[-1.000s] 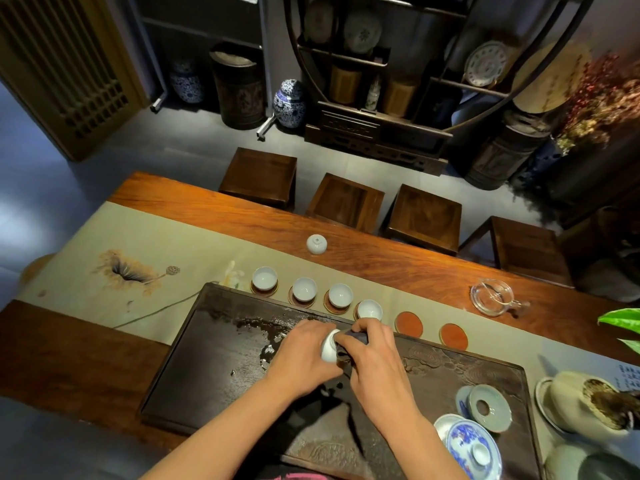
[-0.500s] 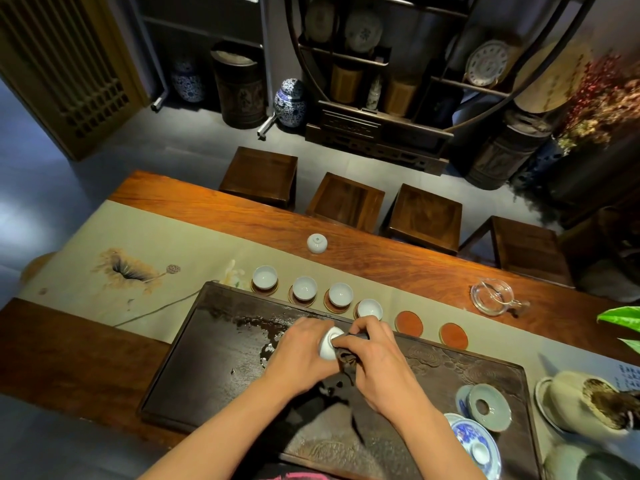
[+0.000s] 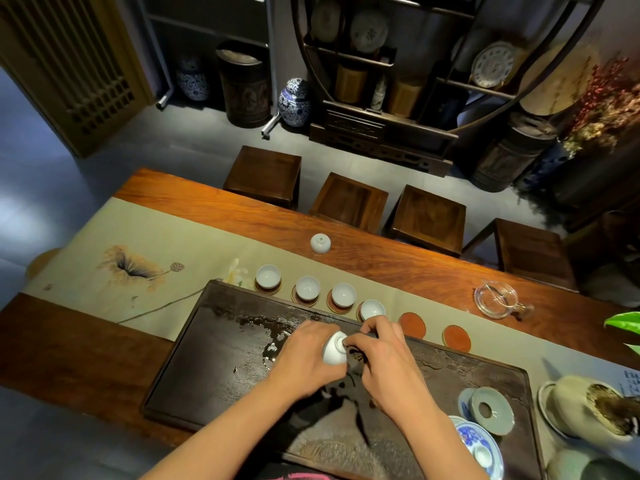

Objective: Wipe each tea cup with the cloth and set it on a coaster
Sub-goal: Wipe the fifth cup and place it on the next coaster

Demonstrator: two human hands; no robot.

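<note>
**Cup held over the tea tray**

The left hand [image 3: 308, 358] grips a white tea cup [image 3: 334, 348] tipped on its side above the dark tea tray [image 3: 207, 375]. The right hand [image 3: 384, 358] pinches a dark cloth [image 3: 356, 358] against it. Four cups [image 3: 307, 287] sit on coasters; two red coasters [image 3: 412, 325] lie bare.
</note>
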